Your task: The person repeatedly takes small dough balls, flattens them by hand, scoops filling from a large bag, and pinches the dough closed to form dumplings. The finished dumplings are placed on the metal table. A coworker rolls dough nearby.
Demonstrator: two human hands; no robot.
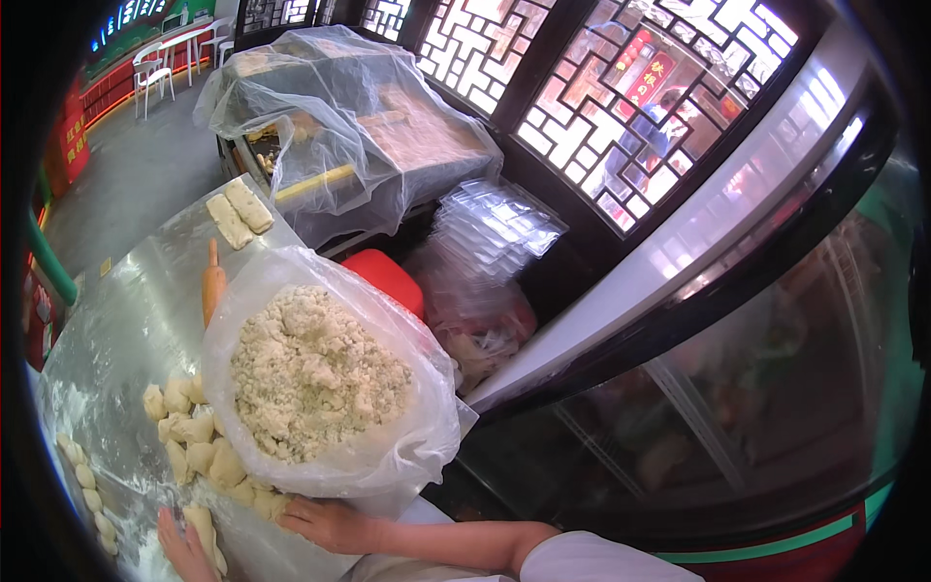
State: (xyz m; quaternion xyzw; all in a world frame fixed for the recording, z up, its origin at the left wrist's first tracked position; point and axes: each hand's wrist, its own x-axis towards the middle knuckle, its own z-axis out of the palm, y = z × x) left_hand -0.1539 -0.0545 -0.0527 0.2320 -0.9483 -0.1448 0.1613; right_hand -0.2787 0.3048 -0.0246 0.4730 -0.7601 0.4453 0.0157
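Observation:
At the table's near edge, my right hand touches a dough piece at the end of a heap of dough pieces; whether its fingers grip that piece is hard to tell. My left hand lies flat with fingers apart beside a longer dough piece on the floured metal table. Above my hands stands a wide container lined with clear plastic, full of a pale crumbly mixture. A wooden rolling pin lies at its left side.
Small dough balls line the left edge. Two flat dough slabs rest at the far corner. Beyond are a plastic-covered stand, a red container and stacked clear plastic packs. A glass display case stands at the right.

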